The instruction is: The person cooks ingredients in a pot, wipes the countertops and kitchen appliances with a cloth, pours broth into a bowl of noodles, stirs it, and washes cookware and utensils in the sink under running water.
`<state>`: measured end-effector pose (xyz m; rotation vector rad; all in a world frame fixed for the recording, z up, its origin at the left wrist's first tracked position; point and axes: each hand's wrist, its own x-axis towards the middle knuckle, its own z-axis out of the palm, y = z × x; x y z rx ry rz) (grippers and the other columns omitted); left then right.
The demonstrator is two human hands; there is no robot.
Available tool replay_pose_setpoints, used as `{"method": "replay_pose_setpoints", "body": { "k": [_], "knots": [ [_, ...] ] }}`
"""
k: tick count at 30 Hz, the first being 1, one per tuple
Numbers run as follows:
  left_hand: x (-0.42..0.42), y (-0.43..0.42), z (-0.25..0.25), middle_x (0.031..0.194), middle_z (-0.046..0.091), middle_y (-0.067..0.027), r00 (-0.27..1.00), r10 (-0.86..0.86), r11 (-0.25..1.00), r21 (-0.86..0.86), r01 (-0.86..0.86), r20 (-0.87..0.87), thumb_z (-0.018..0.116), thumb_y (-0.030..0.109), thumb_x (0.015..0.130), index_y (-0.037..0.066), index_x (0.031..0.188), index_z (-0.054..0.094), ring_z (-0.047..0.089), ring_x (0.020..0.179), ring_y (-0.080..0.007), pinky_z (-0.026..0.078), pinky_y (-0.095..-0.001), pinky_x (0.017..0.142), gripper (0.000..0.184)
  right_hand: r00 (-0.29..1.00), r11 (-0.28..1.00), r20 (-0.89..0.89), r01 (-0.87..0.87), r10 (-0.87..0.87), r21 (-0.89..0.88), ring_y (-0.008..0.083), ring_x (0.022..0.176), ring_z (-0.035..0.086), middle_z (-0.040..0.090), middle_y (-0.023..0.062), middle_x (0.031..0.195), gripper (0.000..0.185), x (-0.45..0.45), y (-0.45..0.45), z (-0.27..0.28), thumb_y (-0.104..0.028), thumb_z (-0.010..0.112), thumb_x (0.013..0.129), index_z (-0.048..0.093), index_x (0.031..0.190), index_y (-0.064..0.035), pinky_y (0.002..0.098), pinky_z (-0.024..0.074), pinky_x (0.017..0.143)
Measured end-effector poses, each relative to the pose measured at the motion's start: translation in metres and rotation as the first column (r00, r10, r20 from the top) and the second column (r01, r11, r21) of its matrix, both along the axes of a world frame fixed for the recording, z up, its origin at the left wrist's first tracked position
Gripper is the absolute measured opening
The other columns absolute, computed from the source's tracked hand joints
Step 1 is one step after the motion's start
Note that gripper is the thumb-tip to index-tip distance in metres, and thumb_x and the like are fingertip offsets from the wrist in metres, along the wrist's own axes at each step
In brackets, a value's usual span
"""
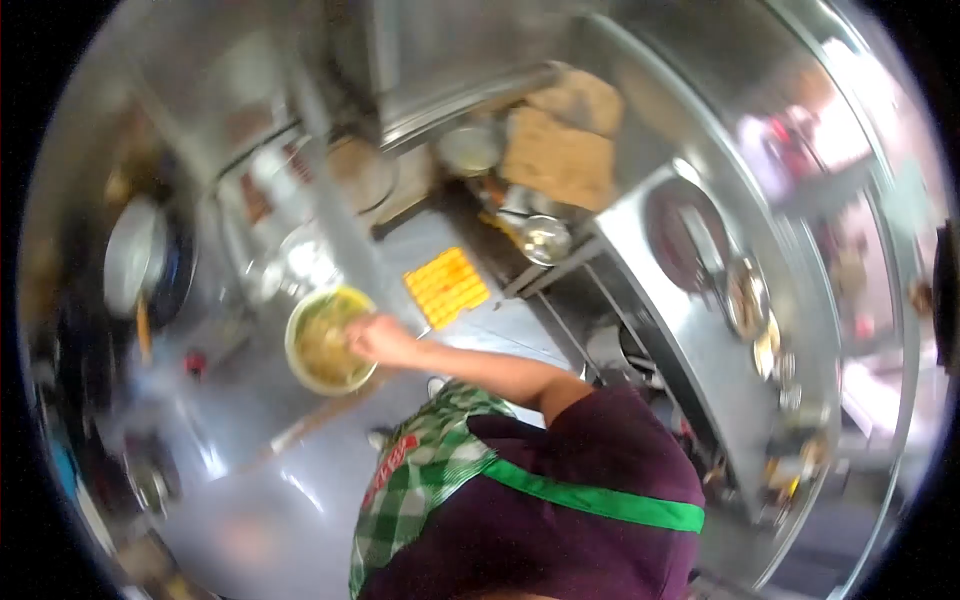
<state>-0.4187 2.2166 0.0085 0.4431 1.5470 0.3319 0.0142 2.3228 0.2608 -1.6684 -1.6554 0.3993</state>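
Note:
My right hand (372, 340) reaches over the near rim of a round, pale-rimmed bowl (292, 345). Yellowish food with some green pieces (328, 335) fills much of the bowl. The fingers of this hand are closed together just above the food, and what they hold, if anything, is too blurred to make out. My right arm stretches across from the purple sleeve. My left hand does not show.
The bowl stands by a steel counter (240, 510). A pan (137, 255) with a wooden handle is at the left. Beyond the bowl is a yellow egg tray (446, 288), low down. Cardboard (560, 155) lies farther back. A steel worktable (690, 330) carries dishes at the right.

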Motion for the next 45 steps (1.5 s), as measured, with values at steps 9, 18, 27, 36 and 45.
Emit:
{"method": "replay_pose_setpoints", "body": {
  "k": [9, 18, 27, 36, 45],
  "knots": [
    [0.010, 0.096, 0.000, 0.086, 0.056, -0.0092, 0.987, -0.162, 0.985, 0.056, 0.160, 0.020, 0.048, 0.031, 0.085, -0.001, 0.106, 0.047, 0.055, 0.071, -0.0228, 0.047, -0.0360, 0.062, 0.039, 0.974, 0.989, -0.182, 0.144, -0.137, 0.027, 0.0339, 0.071, 0.055, 0.054, 0.0146, 0.072, 0.010, -0.003, -0.026, 0.042, -0.011, 0.049, 0.074, 0.052, 0.075, -0.0015, 0.0427, 0.0427, 0.063],
    [0.003, 0.071, -0.013, 0.099, 0.054, -0.0142, 0.986, -0.139, 0.986, 0.109, 0.129, 0.088, 0.049, 0.032, 0.085, -0.004, 0.107, 0.046, 0.056, 0.079, -0.0244, 0.048, -0.0347, 0.070, 0.043, 0.906, 0.974, -0.380, 0.220, -0.185, 0.050, 0.0274, 0.060, 0.056, 0.057, 0.0155, 0.071, 0.013, -0.002, -0.019, 0.041, -0.011, 0.053, 0.075, 0.058, 0.084, -0.0042, 0.0353, 0.0442, 0.054],
    [-0.039, -0.066, 0.015, 0.074, 0.060, -0.0047, 0.966, 0.238, 0.967, 0.119, -0.226, -0.100, 0.048, 0.037, 0.084, 0.009, 0.088, 0.056, 0.053, 0.054, -0.0130, 0.042, -0.0258, 0.043, 0.029, 0.861, 0.994, -0.508, -0.051, -0.006, -0.097, 0.0028, 0.058, 0.048, 0.056, -0.0016, 0.066, 0.010, -0.040, 0.023, 0.084, -0.009, 0.052, 0.083, 0.060, 0.088, -0.0042, 0.0181, 0.0394, 0.050],
    [-0.093, -0.159, 0.064, 0.078, 0.059, -0.0056, 0.723, 0.668, 0.743, 0.096, -0.663, -0.176, 0.049, 0.034, 0.081, 0.005, 0.096, 0.054, 0.054, 0.060, -0.0131, 0.042, -0.0243, 0.050, 0.033, 0.370, 0.782, -0.886, -0.623, 0.277, -0.016, 0.0081, 0.051, 0.051, 0.061, 0.0087, 0.075, 0.011, -0.246, 0.064, 0.166, -0.008, 0.054, 0.081, 0.058, 0.087, 0.0012, 0.0202, 0.0396, 0.046],
    [-0.169, -0.258, -0.005, 0.080, 0.060, -0.0081, 0.498, 0.844, 0.528, 0.151, -0.836, -0.196, 0.049, 0.034, 0.081, 0.004, 0.097, 0.054, 0.055, 0.061, -0.0153, 0.042, -0.0284, 0.049, 0.035, -0.229, 0.276, -0.814, -0.863, 0.534, 0.424, 0.0114, 0.033, 0.043, 0.054, 0.0149, 0.057, 0.012, -0.397, 0.052, 0.266, -0.009, 0.050, 0.080, 0.047, 0.082, 0.0025, 0.0200, 0.0331, 0.028]
  ]
}}
